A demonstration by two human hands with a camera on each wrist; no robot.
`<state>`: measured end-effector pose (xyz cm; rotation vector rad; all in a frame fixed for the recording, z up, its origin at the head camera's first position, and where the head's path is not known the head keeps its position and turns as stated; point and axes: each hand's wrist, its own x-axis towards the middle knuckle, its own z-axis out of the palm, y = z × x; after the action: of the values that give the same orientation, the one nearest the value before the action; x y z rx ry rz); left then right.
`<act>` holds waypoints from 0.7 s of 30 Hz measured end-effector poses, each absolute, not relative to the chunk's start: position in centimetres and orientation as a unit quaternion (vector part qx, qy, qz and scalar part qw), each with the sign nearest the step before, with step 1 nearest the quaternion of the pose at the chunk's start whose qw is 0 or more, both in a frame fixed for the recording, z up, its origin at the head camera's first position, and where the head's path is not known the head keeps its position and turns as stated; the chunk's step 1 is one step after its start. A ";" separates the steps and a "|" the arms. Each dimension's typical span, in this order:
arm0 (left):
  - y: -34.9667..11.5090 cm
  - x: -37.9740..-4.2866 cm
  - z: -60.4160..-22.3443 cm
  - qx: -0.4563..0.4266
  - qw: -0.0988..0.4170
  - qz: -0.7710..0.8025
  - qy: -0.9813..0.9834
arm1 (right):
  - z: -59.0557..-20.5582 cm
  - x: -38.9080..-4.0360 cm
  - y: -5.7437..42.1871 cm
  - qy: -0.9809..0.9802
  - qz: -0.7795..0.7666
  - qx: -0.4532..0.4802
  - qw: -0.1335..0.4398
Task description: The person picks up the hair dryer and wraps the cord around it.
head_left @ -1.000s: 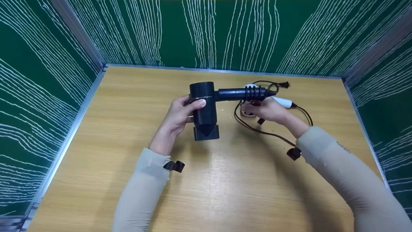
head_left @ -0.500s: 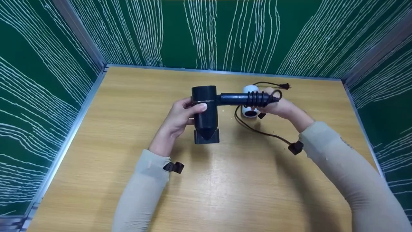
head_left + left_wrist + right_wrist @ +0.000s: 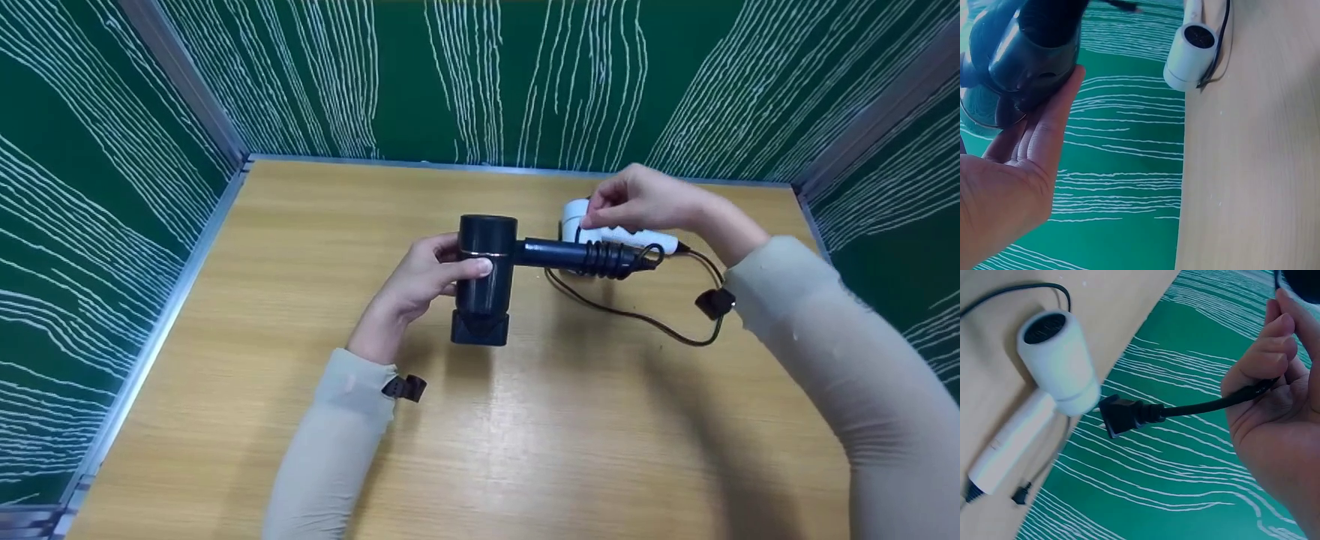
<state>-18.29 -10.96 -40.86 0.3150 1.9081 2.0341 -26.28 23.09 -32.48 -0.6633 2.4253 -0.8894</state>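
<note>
Head view: left hand (image 3: 426, 276) grips the glossy black hair dryer (image 3: 486, 295), right hand (image 3: 651, 201) pinches its cord (image 3: 1199, 408).

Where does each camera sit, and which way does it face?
Head: on the head, facing forward and down at the table; body: left hand, right hand, sleeves.
Left wrist: on that wrist, facing the black hair dryer; body: left hand only.
Right wrist: on that wrist, facing the held cord; body: right hand only.
Both wrist views share the white hair dryer.
</note>
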 end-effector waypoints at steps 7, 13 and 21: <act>-10.6 -18.7 -41.0 0.093 0.161 0.692 0.698 | -30.0 -25.7 21.7 0.906 -0.244 -0.284 0.196; -10.4 -19.1 -41.2 0.073 0.157 0.692 0.701 | -28.7 -25.6 21.0 0.917 -0.201 -0.289 0.188; -10.0 -19.4 -41.5 0.056 0.158 0.692 0.703 | -28.8 -25.5 20.9 0.920 -0.183 -0.290 0.187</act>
<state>-19.37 -9.96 -41.49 0.1602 2.0097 1.9785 -25.49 20.86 -28.78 -0.8177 2.5912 -0.5142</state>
